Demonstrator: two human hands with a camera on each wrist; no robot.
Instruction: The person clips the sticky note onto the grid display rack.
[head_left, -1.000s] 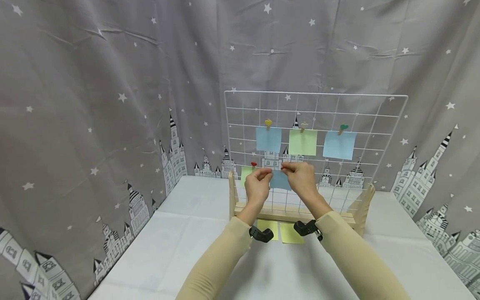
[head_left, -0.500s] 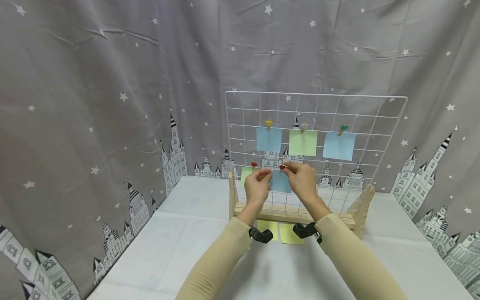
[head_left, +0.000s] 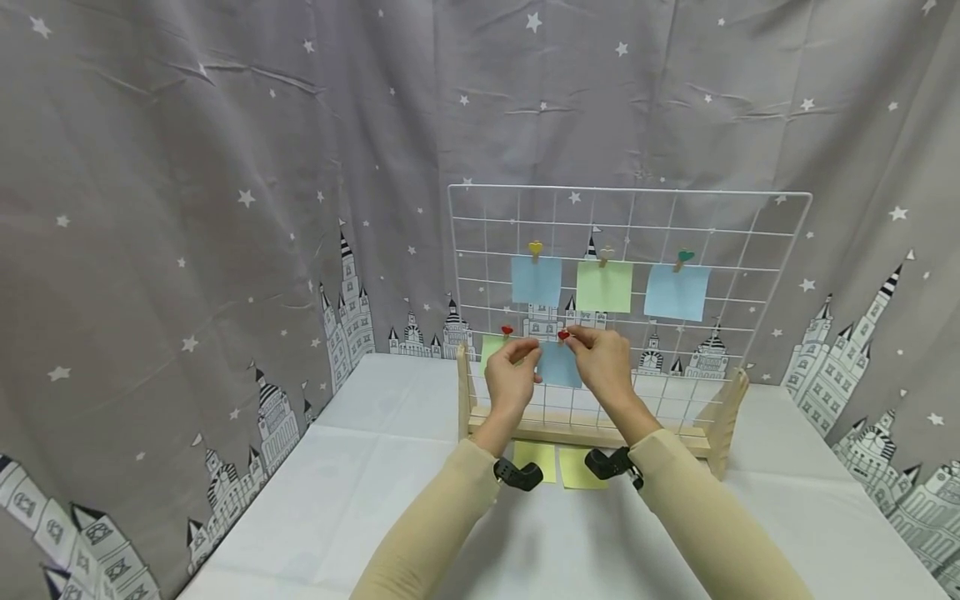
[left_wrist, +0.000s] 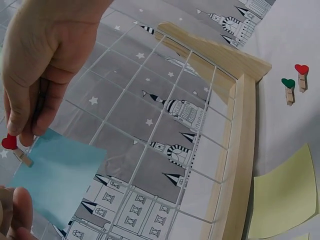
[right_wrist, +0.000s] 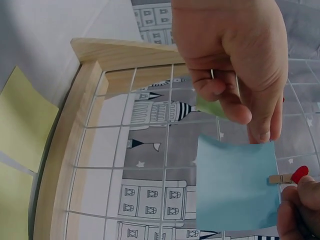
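A blue paper note (head_left: pixel 559 364) hangs against the white wire grid, with a small wooden clothespin (left_wrist: pixel 23 158) bearing a red heart at its top edge. My right hand (head_left: pixel 604 362) pinches this clothespin by the heart; in the right wrist view its fingertips (right_wrist: pixel 290 212) are at the heart's side. At the note's upper left corner, my left hand (head_left: pixel 512 372) pinches the paper between thumb and forefinger (right_wrist: pixel 262 127). A green note (head_left: pixel 491 350) with another red heart clothespin (head_left: pixel 507 330) is partly hidden behind the left hand.
Above hang a blue note (head_left: pixel 536 281), a green note (head_left: pixel 604 287) and another blue note (head_left: pixel 677 292), each clipped. Yellow notes (head_left: pixel 583 468) lie before the wooden base (head_left: pixel 577 429). Red and green heart clothespins (left_wrist: pixel 301 79) lie on the table in the left wrist view.
The blue note has straightened and sits slightly lower. My right fingers have shifted a little, so the red heart now shows. My left hand has hardly moved.
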